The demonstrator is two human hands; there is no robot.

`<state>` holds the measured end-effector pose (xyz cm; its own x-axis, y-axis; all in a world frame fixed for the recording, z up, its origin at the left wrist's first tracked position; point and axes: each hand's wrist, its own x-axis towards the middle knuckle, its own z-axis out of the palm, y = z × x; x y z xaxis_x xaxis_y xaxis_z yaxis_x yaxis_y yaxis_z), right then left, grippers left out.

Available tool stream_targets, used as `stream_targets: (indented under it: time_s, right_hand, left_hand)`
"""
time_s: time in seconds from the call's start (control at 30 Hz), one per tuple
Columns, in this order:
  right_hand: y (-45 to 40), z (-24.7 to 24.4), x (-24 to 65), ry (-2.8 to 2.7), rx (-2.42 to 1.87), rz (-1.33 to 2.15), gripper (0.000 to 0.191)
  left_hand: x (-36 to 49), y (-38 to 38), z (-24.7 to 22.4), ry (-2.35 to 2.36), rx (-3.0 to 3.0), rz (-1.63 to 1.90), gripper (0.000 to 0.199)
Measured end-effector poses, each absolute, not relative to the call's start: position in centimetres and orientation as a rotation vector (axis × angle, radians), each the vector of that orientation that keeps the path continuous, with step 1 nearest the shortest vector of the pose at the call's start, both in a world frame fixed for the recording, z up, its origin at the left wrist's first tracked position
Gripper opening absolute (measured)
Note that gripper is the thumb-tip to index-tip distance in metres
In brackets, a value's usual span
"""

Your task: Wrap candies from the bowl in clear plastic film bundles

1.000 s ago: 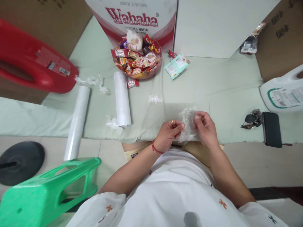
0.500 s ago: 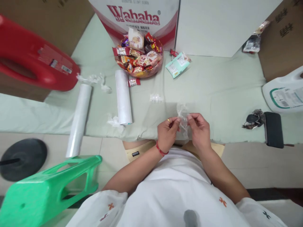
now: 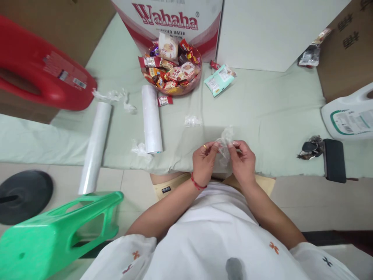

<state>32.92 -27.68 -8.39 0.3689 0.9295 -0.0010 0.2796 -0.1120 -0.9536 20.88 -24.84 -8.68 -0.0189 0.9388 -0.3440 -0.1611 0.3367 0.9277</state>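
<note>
A crumpled piece of clear plastic film [image 3: 225,142] is held up between my two hands near the table's front edge. My left hand [image 3: 204,161], with a ring and a red cord at the wrist, pinches its left side. On the other side my right hand [image 3: 243,160] grips it between thumb and fingers. A small clear plastic scrap [image 3: 192,121] lies on the cloth beyond my left hand. Farther left, a white plastic-wrapped roll [image 3: 152,120] rests beside another crumpled film piece [image 3: 142,150].
A bowl of wrapped snacks [image 3: 176,90] stands before the Wahaha box [image 3: 175,23]. A mint packet [image 3: 219,81] lies to its right. At left are a second roll [image 3: 95,147], a red jug [image 3: 43,74] and a green stool [image 3: 32,241]; at right, keys [image 3: 310,147], a phone [image 3: 335,160] and a white jug [image 3: 346,116].
The film between my hands has become more bunched and shifted slightly. My right hand has moved a little to the left, closer to my left hand.
</note>
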Motion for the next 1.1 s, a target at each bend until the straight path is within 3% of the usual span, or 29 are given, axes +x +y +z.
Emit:
stream_targets:
  time_s: [0.1,0.2,0.5,0.8,1.1]
  right_hand:
    - [-27.7,-8.8,32.6,-1.269,-1.683,0.529,0.022]
    - [-27.7,-9.1,31.9,-1.339,-1.727,0.493,0.02]
    - [-26.4,-9.3,33.9,-0.659,-1.539,1.084,0.031]
    - [-26.3,-7.9,35.3,-0.522,-1.391,1.197,0.035]
    - [-26.9,-7.2,37.2,-0.493,-1.393,1.228,0.037]
  left_hand:
    - [22.2,-24.2,-8.6,1.254,0.58,1.029,0.019]
    - [23.5,-23.5,-8.9,1.27,0.549,1.047,0.014]
    - [21.3,-22.5,-10.7,1.499,1.111,1.151,0.028]
    - [18.8,-22.6,-9.4,1.521,1.38,1.142,0.025]
    - [16.7,-21.7,-10.3,1.532,1.245,1.172,0.028]
